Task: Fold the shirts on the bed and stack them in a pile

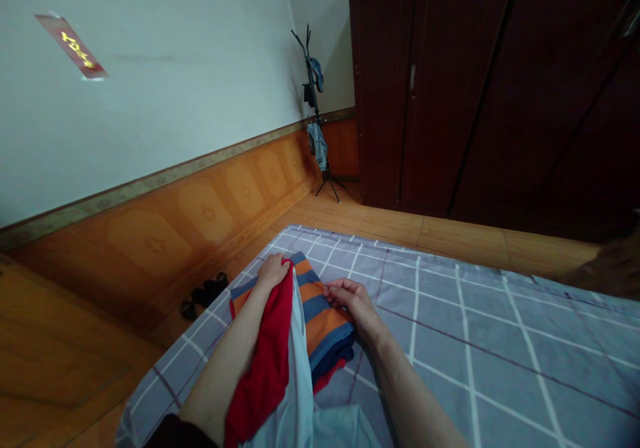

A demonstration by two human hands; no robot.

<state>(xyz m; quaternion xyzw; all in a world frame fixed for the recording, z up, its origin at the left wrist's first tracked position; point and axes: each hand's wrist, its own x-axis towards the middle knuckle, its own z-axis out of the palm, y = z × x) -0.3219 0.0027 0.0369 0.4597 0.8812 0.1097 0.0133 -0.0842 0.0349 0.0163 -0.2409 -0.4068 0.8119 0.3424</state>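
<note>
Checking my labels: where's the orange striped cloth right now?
In the head view, the orange striped cloth lies on the checked sheet, just below centre; the red cloth crosses its left part and the right hand is at its right side.

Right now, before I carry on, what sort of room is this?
Most likely a bedroom: there's what looks like a bed under a gray checked sheet, a tall dark wardrobe, and a coat rack in the corner with clothing hanging from it.

Dark wardrobe (450,81), black coat rack (317,109) — garment (318,147) hanging, dark shoes (202,297)
</note>
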